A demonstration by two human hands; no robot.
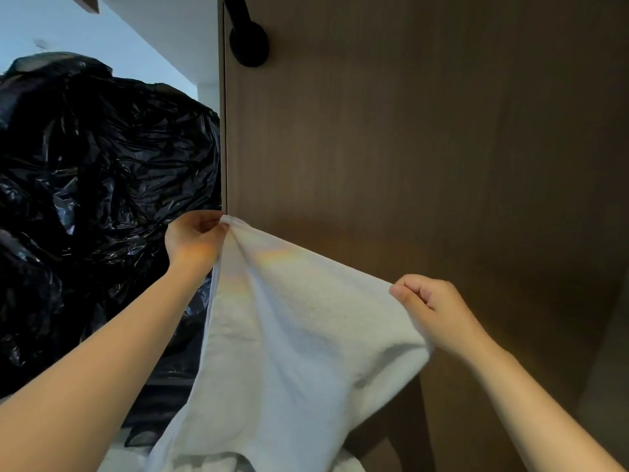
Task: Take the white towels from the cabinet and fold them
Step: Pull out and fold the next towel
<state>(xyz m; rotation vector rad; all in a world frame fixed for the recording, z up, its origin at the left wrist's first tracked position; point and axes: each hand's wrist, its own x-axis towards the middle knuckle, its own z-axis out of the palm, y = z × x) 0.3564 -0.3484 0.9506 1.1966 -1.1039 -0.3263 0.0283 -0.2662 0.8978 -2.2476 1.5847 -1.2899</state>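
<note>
Two pinch grips on one white towel (pixel 299 335): left hand (pixel 192 241) at a corner, right hand (pixel 432 308) along the top edge.

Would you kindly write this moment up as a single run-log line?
stage: towel held up, unfolded | left hand: pinches upper corner | right hand: grips top edge | behind: wooden door, black bags

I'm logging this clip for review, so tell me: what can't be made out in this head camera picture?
All in the head view:
white towel: lower end cut off by the bottom edge.
black handle: top cut off by the upper edge.
black bags: contents hidden by opaque plastic.
white cloth at the bottom: partly behind the towel, cut off; unidentifiable.
brown door: hides whatever is behind it.
</note>
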